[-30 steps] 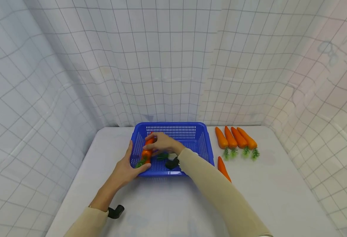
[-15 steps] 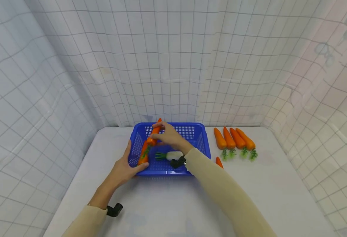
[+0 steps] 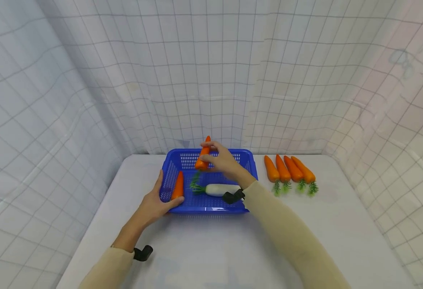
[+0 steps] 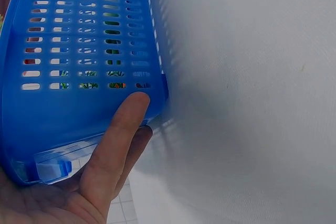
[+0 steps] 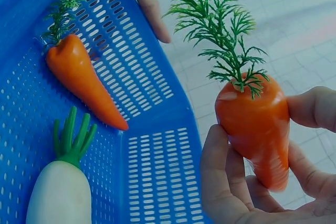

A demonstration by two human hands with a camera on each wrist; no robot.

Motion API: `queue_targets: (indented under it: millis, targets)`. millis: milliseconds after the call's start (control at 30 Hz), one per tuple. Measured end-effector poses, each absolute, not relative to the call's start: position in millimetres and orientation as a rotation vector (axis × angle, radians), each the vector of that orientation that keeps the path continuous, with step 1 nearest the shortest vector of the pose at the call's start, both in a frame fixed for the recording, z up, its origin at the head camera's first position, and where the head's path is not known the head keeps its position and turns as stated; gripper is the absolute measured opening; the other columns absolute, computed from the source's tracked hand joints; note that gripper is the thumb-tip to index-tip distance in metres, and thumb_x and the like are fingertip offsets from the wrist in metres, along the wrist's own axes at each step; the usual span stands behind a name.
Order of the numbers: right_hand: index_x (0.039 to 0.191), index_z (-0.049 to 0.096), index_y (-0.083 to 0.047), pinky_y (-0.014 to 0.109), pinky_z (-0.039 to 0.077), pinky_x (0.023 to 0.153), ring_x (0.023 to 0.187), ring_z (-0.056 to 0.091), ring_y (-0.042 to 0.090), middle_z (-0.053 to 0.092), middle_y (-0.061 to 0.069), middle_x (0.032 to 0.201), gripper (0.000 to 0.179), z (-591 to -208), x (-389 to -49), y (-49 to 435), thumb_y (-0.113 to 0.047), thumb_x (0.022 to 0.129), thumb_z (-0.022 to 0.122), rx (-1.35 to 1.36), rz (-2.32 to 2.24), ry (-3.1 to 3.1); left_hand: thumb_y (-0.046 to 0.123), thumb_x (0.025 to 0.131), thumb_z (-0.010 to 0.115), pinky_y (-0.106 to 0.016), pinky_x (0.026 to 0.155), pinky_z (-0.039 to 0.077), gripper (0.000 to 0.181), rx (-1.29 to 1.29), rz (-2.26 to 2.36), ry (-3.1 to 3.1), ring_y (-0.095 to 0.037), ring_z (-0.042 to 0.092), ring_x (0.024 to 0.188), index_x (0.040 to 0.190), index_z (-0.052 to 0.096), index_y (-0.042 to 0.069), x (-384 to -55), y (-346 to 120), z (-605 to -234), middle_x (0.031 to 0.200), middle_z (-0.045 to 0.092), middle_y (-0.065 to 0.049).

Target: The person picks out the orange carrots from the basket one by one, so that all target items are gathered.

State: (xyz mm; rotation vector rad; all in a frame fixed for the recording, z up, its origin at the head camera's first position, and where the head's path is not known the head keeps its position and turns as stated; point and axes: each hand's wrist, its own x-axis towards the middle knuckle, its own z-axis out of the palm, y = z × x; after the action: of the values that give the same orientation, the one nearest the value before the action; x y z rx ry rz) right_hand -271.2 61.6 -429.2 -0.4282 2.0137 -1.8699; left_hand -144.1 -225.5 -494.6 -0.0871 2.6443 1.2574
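In the head view my right hand (image 3: 226,163) pinches a carrot (image 3: 201,163), held above the blue plastic basket (image 3: 211,210) with its tip pointing up and away. Its green leafy top (image 5: 223,30) shows in full in the right wrist view. My left hand (image 3: 152,206) grips the near left corner of the basket, one digit over the rim and others against the outer wall. Inside lie a second carrot (image 3: 178,188) along the left side and a white radish (image 3: 216,190) with green stems, partly hidden behind the right wrist's camera.
Several carrots (image 3: 283,170) lie side by side on the white table (image 3: 211,253), right of the basket, leaves toward me. Gridded white curtains (image 3: 211,80) enclose the table at the back and sides. My right sleeve covers part of the table's right side.
My right hand has lifted the carrot off the left side of the basket and carried it up and to the right. The radish and second carrot are now more exposed. The left hand stays put.
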Motion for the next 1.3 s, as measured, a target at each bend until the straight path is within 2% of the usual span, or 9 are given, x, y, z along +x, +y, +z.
queue_targets:
  millis: [100,233,433,600,833,933,1067,1167,1300]
  targets:
    - [0.167,0.060,-0.021,0.049,0.072,0.105,0.136,0.074,0.039,0.048,0.018,0.174,0.050,-426.8,-268.4,72.2,-0.018,0.118,0.070,-0.420,-1.871,2.039,0.073,0.100,0.082,-0.053,0.105,0.072,0.139,-0.077,1.254,2.652,-0.056,0.057,0.157,0.186,-0.020,0.034,-145.9,-225.3,-494.1,0.191,0.021,-0.034]
    - [0.170,0.057,-0.024,0.050,0.072,0.105,0.136,0.075,0.039,0.047,0.019,0.176,0.055,-428.4,-264.5,87.0,-0.019,0.118,0.070,-0.406,-1.877,2.056,0.075,0.098,0.083,-0.052,0.105,0.072,0.141,-0.076,1.252,2.655,-0.058,0.055,0.159,0.186,-0.019,0.035,-145.7,-225.7,-496.0,0.191,0.021,-0.034]
    - [0.181,0.043,-0.029,0.056,0.070,0.108,0.143,0.072,0.046,0.044,0.021,0.179,0.070,-431.5,-255.9,112.0,-0.019,0.117,0.071,-0.358,-1.913,2.071,0.074,0.098,0.084,-0.050,0.101,0.074,0.141,-0.073,1.256,2.654,-0.058,0.058,0.155,0.186,-0.020,0.036,-146.6,-224.7,-492.8,0.189,0.025,-0.037]
    - [0.186,0.031,-0.029,0.058,0.068,0.112,0.148,0.069,0.048,0.043,0.021,0.182,0.080,-429.8,-244.3,134.9,-0.022,0.117,0.071,-0.289,-1.911,2.087,0.073,0.100,0.082,-0.057,0.110,0.070,0.141,-0.065,1.210,2.659,-0.061,0.054,0.159,0.185,-0.022,0.033,-146.3,-222.0,-490.4,0.189,0.023,-0.038]
    - [0.187,0.028,-0.026,0.060,0.065,0.116,0.155,0.064,0.048,0.039,0.022,0.186,0.081,-431.9,-234.4,163.2,-0.026,0.117,0.071,-0.222,-1.870,2.139,0.075,0.101,0.080,-0.069,0.125,0.057,0.141,-0.080,1.166,2.666,-0.064,0.044,0.166,0.183,-0.026,0.032,-144.2,-223.8,-488.6,0.191,0.017,-0.038]
    - [0.187,0.029,-0.025,0.062,0.063,0.118,0.158,0.062,0.048,0.038,0.023,0.187,0.080,-431.8,-230.9,176.5,-0.026,0.118,0.069,-0.188,-1.860,2.153,0.073,0.101,0.081,-0.063,0.119,0.064,0.141,-0.074,1.174,2.665,-0.062,0.052,0.160,0.184,-0.025,0.031,-144.1,-224.5,-488.7,0.190,0.018,-0.039]
    - [0.186,0.030,-0.024,0.062,0.061,0.122,0.159,0.059,0.048,0.038,0.023,0.186,0.077,-429.4,-224.6,195.2,-0.025,0.119,0.066,-0.171,-1.855,2.149,0.071,0.101,0.083,-0.049,0.097,0.074,0.141,-0.064,1.225,2.646,-0.053,0.071,0.139,0.184,-0.024,0.033,-144.6,-225.4,-489.1,0.187,0.023,-0.041]
    - [0.186,0.031,-0.022,0.056,0.065,0.120,0.156,0.059,0.045,0.040,0.024,0.185,0.074,-427.7,-218.4,208.0,-0.025,0.119,0.064,-0.174,-1.856,2.158,0.071,0.101,0.083,-0.044,0.091,0.075,0.140,-0.059,1.237,2.648,-0.051,0.073,0.133,0.185,-0.023,0.033,-145.1,-225.7,-489.4,0.187,0.024,-0.042]
    - [0.186,0.033,-0.023,0.040,0.067,0.109,0.149,0.059,0.040,0.037,0.023,0.187,0.072,-430.6,-210.2,223.8,-0.026,0.120,0.062,-0.160,-1.818,2.204,0.073,0.101,0.082,-0.045,0.092,0.075,0.141,-0.057,1.225,2.658,-0.056,0.067,0.142,0.185,-0.023,0.031,-144.6,-224.9,-491.4,0.187,0.024,-0.041]
